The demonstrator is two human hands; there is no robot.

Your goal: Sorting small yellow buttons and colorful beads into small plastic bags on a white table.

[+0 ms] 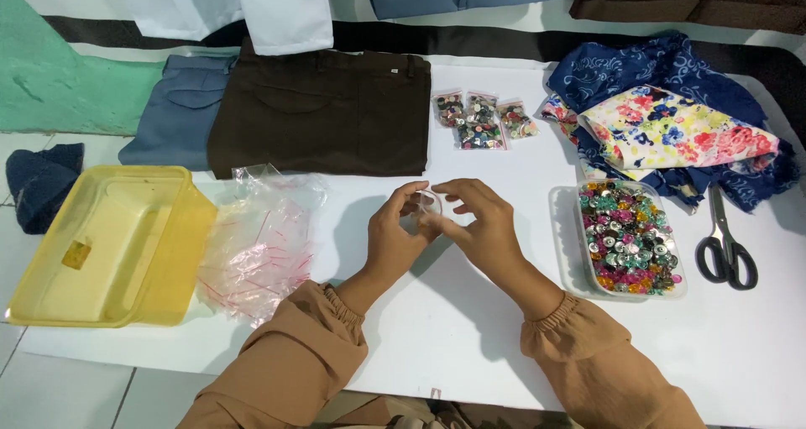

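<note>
Two hands are meeting over the white table (470, 328): the left hand (393, 238) and the right hand (480, 227) are both pinching a small clear plastic bag (426, 204) between their fingertips. Left of them a yellow plastic tub (109, 244) and loose clear bags (260, 244) are lying, and right of them a clear tray of coloured buttons (628, 238) and black-handled scissors (725, 243) are sitting.

The two hands meet in the middle of the frame, the left hand (393, 238) touching the right hand (478, 227), over the table (470, 328). A tub (109, 244) sits at the far left, with a pile of small bags (260, 244) beside it. A tray of buttons (628, 238) lies to the right, scissors (726, 244) further right. Trousers (323, 114) lie at the upper middle, three button bags (482, 120) to their right, and folded cloths (672, 110) at the upper right.
</note>
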